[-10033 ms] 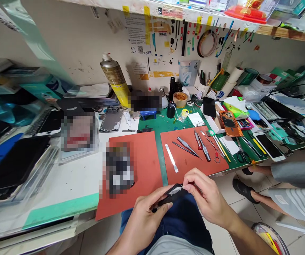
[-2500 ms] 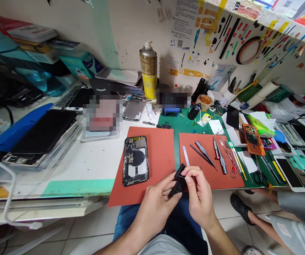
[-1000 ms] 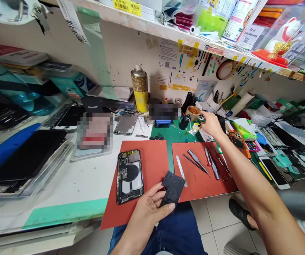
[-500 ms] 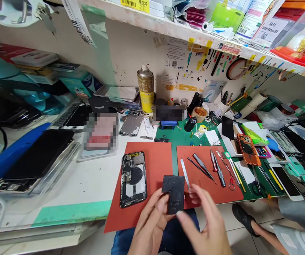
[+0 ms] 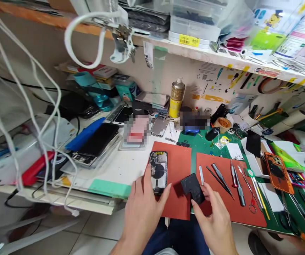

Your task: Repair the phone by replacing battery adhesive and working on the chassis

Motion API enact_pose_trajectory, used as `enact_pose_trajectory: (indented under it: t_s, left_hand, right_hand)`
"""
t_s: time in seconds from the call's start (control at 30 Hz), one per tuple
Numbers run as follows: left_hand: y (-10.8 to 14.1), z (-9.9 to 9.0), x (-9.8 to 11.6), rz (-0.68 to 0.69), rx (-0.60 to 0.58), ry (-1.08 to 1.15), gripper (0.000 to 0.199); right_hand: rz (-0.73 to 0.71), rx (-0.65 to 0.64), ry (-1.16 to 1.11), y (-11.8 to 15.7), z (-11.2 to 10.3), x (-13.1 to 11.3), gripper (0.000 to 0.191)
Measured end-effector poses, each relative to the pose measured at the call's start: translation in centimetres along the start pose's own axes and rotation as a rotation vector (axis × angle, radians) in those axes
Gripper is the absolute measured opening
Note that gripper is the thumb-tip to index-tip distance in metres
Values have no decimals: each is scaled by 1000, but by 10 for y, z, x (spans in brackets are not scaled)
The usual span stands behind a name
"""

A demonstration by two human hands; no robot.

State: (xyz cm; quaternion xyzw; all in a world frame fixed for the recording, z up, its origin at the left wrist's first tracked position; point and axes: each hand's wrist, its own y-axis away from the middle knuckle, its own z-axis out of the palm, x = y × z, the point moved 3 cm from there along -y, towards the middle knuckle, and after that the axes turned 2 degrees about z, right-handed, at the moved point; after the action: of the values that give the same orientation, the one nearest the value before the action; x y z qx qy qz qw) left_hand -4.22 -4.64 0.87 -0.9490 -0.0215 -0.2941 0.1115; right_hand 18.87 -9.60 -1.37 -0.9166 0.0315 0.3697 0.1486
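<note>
In my right hand a black L-shaped phone battery is pinched between thumb and fingers, tilted above the red-brown mat. Left of it lies a phone without its screen, its inner parts facing up. My left hand reaches over the lower left of this phone, thumb at the right side and fingers at the left, spread apart; I cannot tell if they touch it. Part of the phone's left edge is hidden by the fingers. A metal spudger blade shows just beyond my right hand.
Tweezers, screwdrivers and scissors lie to the right. A yellow spray can stands at the back. Phone parts under a black screen sit at the left; white cables hang in front. A loaded shelf overhangs.
My left hand has let go of the battery and moved left to the open phone. The right hand now holds the battery alone, turned slantwise. The view has swung left.
</note>
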Motion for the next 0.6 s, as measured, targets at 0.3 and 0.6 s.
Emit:
enact_pose_trajectory:
  t_s: [0.3,0.6]
  left_hand:
    - [-13,20,5,178,9,-484,73]
    - [-32,-3,-31,206,-60,-232,71]
  right_hand:
    - [-187,-311,-44,-44,-2,0,47]
    - [-285,-504,-137,-73,12,-4,52]
